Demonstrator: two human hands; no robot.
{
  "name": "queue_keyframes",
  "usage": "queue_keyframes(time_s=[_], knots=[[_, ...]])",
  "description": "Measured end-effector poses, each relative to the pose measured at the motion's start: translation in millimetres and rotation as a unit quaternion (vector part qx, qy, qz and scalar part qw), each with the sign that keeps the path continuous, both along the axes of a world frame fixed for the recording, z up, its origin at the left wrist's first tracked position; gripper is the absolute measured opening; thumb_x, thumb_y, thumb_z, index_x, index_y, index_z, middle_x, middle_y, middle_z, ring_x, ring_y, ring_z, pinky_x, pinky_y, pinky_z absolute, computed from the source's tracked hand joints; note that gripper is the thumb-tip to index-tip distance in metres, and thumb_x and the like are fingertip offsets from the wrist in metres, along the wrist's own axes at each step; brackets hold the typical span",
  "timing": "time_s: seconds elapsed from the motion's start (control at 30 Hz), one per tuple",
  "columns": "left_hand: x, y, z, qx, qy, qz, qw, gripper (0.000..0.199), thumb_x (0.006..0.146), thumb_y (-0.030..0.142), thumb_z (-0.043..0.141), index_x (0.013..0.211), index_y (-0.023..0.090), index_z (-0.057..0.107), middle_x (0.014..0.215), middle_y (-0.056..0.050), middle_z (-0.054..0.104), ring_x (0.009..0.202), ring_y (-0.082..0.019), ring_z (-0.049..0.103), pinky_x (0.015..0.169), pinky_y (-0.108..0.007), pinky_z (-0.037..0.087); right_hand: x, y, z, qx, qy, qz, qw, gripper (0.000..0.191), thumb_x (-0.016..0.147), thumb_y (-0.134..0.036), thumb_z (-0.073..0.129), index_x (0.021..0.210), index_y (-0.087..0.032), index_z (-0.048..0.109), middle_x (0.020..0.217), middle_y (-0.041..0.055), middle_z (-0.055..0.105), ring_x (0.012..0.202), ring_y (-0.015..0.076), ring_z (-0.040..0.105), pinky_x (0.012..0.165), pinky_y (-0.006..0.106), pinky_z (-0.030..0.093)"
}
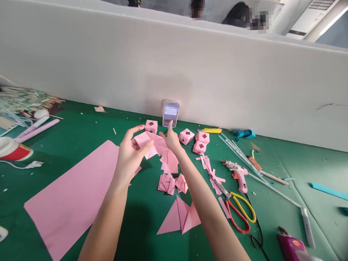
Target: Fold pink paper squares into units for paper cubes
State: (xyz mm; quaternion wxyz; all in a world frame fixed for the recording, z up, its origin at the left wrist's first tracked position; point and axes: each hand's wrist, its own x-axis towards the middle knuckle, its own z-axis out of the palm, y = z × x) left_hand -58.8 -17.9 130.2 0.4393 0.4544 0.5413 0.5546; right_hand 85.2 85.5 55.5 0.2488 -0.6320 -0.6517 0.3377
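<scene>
My left hand (130, 149) pinches a partly folded piece of pink paper (146, 142) between thumb and fingers. A phone (170, 114) leans upright against the white partition. My right hand (171, 139) reaches to it, index finger stretched onto the lower part of its screen, holding nothing that I can see. Folded pink paper boxes with small openings stand nearby: one (151, 126) beyond my left hand, another (186, 136) right of my right hand, and two more (201, 142) touching. Below the hands lie pink paper pieces (170, 161), folded units (166, 183) and triangular pieces (169, 219).
A large pink sheet (73, 200) covers the left side of the green table. To the right lie scissors (236, 208), a glue gun (237, 174) with its cord, a yellow cutter (211, 130) and paper strips (212, 175). A paper cup (11, 148) is far left.
</scene>
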Motion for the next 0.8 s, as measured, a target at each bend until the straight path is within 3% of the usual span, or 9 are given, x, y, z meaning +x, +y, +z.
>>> queue_keyframes(time_s=[0.2, 0.3, 0.47, 0.6, 0.67, 0.7, 0.8], knots=[[-0.8, -0.2, 1.6, -0.010, 0.007, -0.005, 1.000, 0.059, 0.075, 0.031, 0.078, 0.130, 0.023, 0.057, 0.100, -0.006, 0.071, 0.088, -0.023, 0.071, 0.072, -0.032, 0.058, -9.1, 20.6, -15.0, -0.019, -0.050, -0.026, 0.998, 0.086, 0.095, -0.025, 0.052, 0.160, -0.004, 0.000, 0.101, 0.0181, 0.074, 0.096, 0.0310, 0.069, 0.081, 0.038, 0.050], [-1.8, 0.0, 1.4, -0.006, 0.005, 0.000, 1.000, 0.059, 0.075, 0.031, 0.078, 0.130, 0.022, 0.057, 0.107, -0.007, 0.071, 0.094, -0.023, 0.071, 0.077, -0.033, 0.058, -9.5, 24.0, -20.8, -0.021, -0.069, -0.036, 0.997, 0.083, 0.095, -0.024, 0.051, 0.160, -0.005, 0.003, 0.103, 0.0201, 0.073, 0.096, 0.0327, 0.069, 0.081, 0.040, 0.050], [-4.1, 0.6, 0.3, -0.008, 0.010, 0.002, 1.000, 0.060, 0.076, 0.032, 0.078, 0.131, 0.022, 0.056, 0.109, -0.008, 0.070, 0.097, -0.024, 0.071, 0.079, -0.034, 0.059, -9.9, 28.3, -24.1, -0.007, -0.067, -0.044, 0.997, 0.081, 0.094, -0.023, 0.051, 0.160, -0.007, 0.007, 0.095, 0.0175, 0.073, 0.092, 0.0325, 0.069, 0.079, 0.040, 0.050], [-3.9, 1.3, -0.4, -0.017, 0.006, 0.000, 1.000, 0.061, 0.075, 0.033, 0.079, 0.131, 0.024, 0.057, 0.103, -0.006, 0.071, 0.094, -0.023, 0.071, 0.076, -0.031, 0.058, -8.7, 16.9, -16.2, 0.015, -0.032, -0.052, 0.998, 0.077, 0.094, -0.021, 0.050, 0.160, -0.010, 0.013, 0.082, 0.0087, 0.072, 0.081, 0.0266, 0.068, 0.076, 0.036, 0.050], [-3.3, 1.8, -1.2, -0.019, 0.003, 0.000, 1.000, 0.060, 0.075, 0.033, 0.079, 0.130, 0.024, 0.057, 0.105, -0.006, 0.071, 0.096, -0.023, 0.071, 0.076, -0.031, 0.058, -5.1, 1.1, -6.5, 0.028, 0.017, -0.052, 0.998, 0.069, 0.095, -0.023, 0.048, 0.158, -0.013, 0.023, 0.072, 0.0019, 0.068, 0.070, 0.0211, 0.064, 0.071, 0.031, 0.049], [-2.9, 2.1, -1.7, -0.020, 0.003, 0.000, 1.000, 0.060, 0.075, 0.033, 0.079, 0.130, 0.024, 0.057, 0.106, -0.007, 0.071, 0.097, -0.024, 0.071, 0.076, -0.031, 0.058, -2.1, -9.3, -0.5, 0.040, 0.107, -0.052, 0.992, 0.063, 0.095, -0.026, 0.051, 0.154, -0.013, 0.034, 0.069, 0.0001, 0.066, 0.065, 0.0186, 0.061, 0.068, 0.030, 0.048], [-0.7, 3.0, -2.7, -0.023, 0.000, -0.002, 1.000, 0.058, 0.076, 0.032, 0.079, 0.129, 0.024, 0.057, 0.106, -0.006, 0.072, 0.095, -0.023, 0.071, 0.075, -0.030, 0.058, 10.9, -46.1, 17.7, -0.017, 0.358, 0.000, 0.933, 0.043, 0.092, -0.044, 0.058, 0.128, -0.020, 0.067, 0.075, 0.0002, 0.064, 0.056, 0.0119, 0.053, 0.055, 0.026, 0.044]])
